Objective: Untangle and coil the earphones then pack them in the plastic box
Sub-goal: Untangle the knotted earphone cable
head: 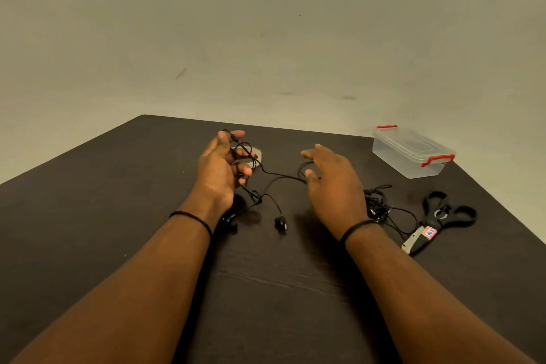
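Dark wood-grain table [266, 289] carries everything, matte and flat under a plain wall. Going by the plastic box [413, 154] as landmark: it sits closed at the table's far right, clear thin-walled plastic with red clip latches, rigid and light by the look of it. Just nearer than the box lie black-handled scissors [443, 216], hard and stiff, and beside them, toward the middle, a second tangled bundle of black cable [376, 207].

Well left of the box, the left hand [220, 168] has its fingers curled round several loops of the earphones [277, 176], thin black cord wound about the fingers. Between that hand and the box, the right hand [334, 183] hovers with fingers loosely spread; the cord runs to its fingertips, though whether it pinches the cord I cannot tell.

Two small glossy earbuds [280, 222] hang down to the tabletop. Such cord will likely be limp, nearly weightless and prone to snag; taking it near the buds or the junction seems wisest.
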